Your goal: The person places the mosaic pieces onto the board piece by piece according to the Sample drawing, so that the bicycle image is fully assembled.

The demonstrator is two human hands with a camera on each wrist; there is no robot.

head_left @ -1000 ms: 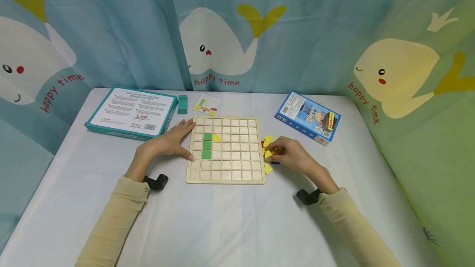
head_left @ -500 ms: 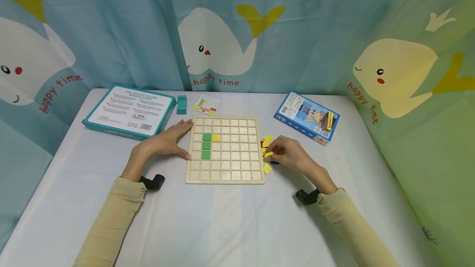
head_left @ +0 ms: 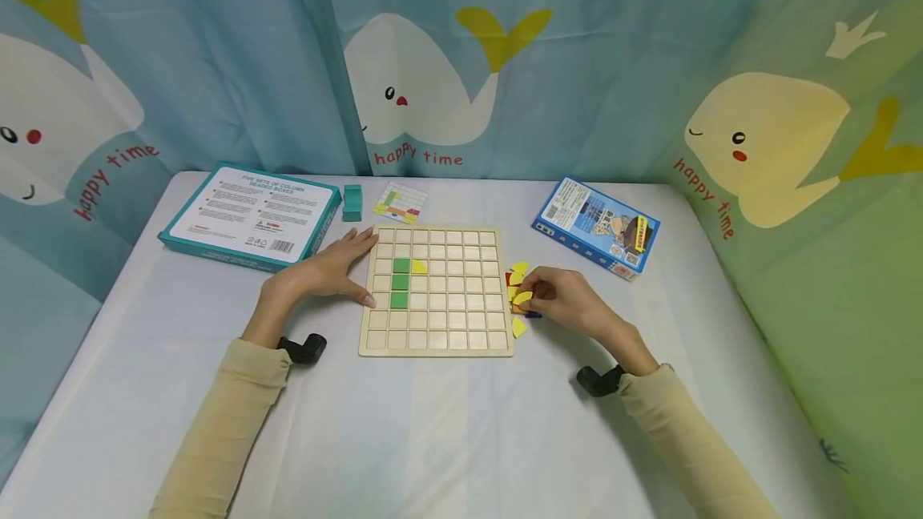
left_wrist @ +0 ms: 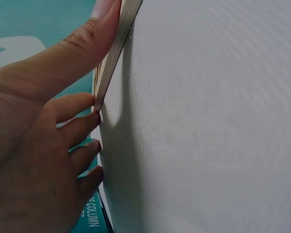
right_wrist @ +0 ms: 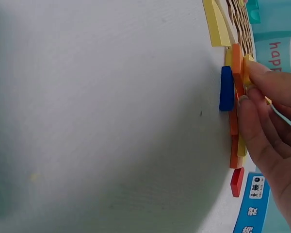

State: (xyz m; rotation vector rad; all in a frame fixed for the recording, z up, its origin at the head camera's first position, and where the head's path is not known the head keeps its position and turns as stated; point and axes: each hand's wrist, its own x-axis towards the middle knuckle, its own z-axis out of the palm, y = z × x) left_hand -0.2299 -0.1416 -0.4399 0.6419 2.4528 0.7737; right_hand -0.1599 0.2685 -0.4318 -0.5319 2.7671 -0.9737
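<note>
A pale wooden grid board lies mid-table in the head view. Three green squares stand in one column of its cells, with a yellow quarter-circle beside the top one. My left hand is spread along the board's left edge, thumb on the rim; the left wrist view shows its fingertips at the board's side. Off the right edge, my right hand pinches a yellow curved piece between thumb and fingers, above a pile of pieces. Orange blocks and a blue block lie below those fingers.
Behind the board lies a pattern card, next to a small teal block. A teal-edged box sits at the back left, a blue box at the back right. Another yellow piece lies nearer the front, beside the board.
The yellow piece in my right hand has tilted a little between the fingers, over the pile. My left hand stays at the board's edge.
</note>
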